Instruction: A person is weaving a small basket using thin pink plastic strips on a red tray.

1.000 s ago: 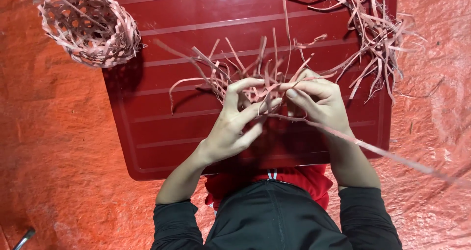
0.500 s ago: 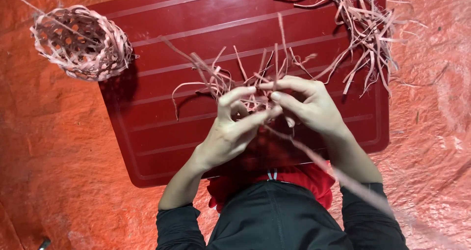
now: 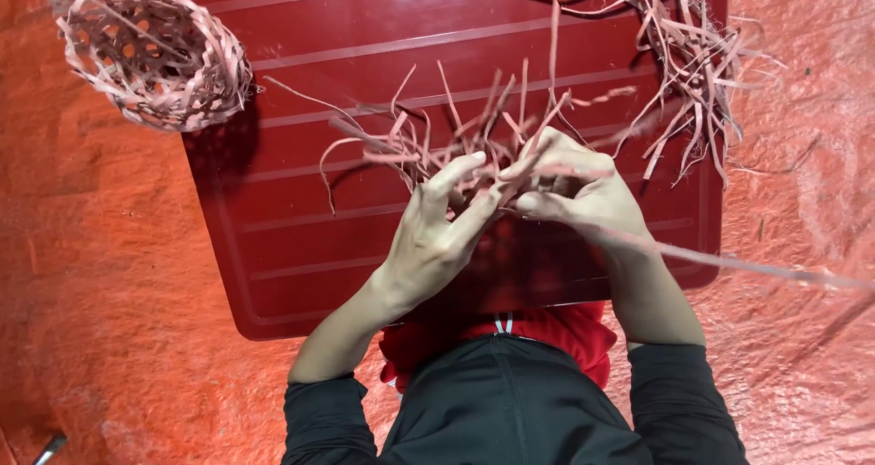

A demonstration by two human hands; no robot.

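Head view: left hand [image 3: 437, 237] and right hand [image 3: 579, 191] meet over red board [image 3: 273, 246], fingers pinched narrow on half-woven strip piece [image 3: 456, 141] — loose ends fan out on all sides, so weave looks early, walls not yet up. One long strip [image 3: 766, 269] trails right. Finished small basket [image 3: 155, 55] at board's top-left corner; spare strip pile [image 3: 684, 46] top right.

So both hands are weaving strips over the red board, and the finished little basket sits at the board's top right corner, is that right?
Not quite. The basket sits at the top left corner of the red board, as the head view shows; the top right holds a pile of loose strips. The rest stands: the left hand and right hand both work the strips over the board.
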